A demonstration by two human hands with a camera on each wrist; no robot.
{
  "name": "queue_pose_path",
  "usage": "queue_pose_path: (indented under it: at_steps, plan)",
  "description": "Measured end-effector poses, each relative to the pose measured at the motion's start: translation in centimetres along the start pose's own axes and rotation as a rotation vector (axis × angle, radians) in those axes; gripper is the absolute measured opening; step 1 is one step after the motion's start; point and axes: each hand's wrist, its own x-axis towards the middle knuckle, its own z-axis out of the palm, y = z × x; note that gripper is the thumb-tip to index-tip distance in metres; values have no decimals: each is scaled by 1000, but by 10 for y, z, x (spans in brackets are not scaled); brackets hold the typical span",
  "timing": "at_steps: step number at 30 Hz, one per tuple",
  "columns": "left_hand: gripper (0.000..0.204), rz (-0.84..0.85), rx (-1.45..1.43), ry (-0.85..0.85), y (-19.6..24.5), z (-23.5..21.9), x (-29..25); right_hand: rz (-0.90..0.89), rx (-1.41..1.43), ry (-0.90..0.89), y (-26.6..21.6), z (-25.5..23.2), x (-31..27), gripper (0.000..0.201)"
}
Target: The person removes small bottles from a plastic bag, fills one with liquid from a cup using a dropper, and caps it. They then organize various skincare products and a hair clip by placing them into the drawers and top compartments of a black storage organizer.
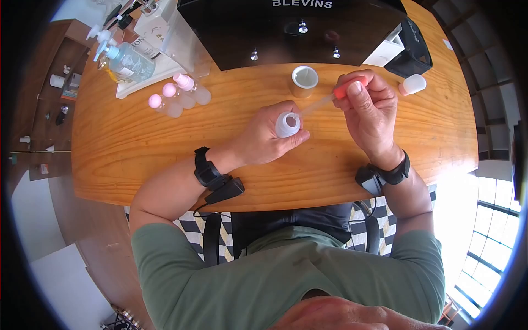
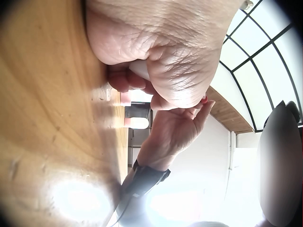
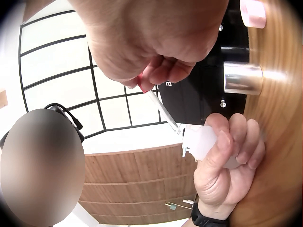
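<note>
My left hand (image 1: 258, 135) grips a translucent white bottle (image 1: 284, 130) near the table's front, its mouth uncapped and facing up. Between the thumb and fingers of my right hand (image 1: 374, 113) is a dropper with a red rubber bulb (image 1: 346, 89). The clear tube (image 3: 162, 109) of the dropper slants down toward the bottle, its tip right at the mouth in the right wrist view. Most of the bottle's body is hidden by my left fingers. A silver cup (image 1: 304, 81) stands just beyond, between both hands.
A black cabinet (image 1: 291, 38) with small knobs stands at the back. Several pink-topped bottles (image 1: 179, 96) are at the left, near a tray with pump bottles (image 1: 129, 61). A white-and-pink container (image 1: 413, 84) and a black pouch (image 1: 412, 52) are at the right.
</note>
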Motion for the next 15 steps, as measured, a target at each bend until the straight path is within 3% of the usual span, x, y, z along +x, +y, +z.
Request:
queue_pose_path:
  at_steps: [6, 8, 15]
  plan:
    - [20, 29, 25, 9, -2, 0, 1, -96, -13, 75, -2, -5, 9, 13]
    - [20, 20, 35, 16, 0, 0, 1, -200, -378, 219, -4, -1, 10, 15]
    - [19, -16, 31, 13, 1, -1, 0, -188, -591, 167, 8, -8, 12, 12]
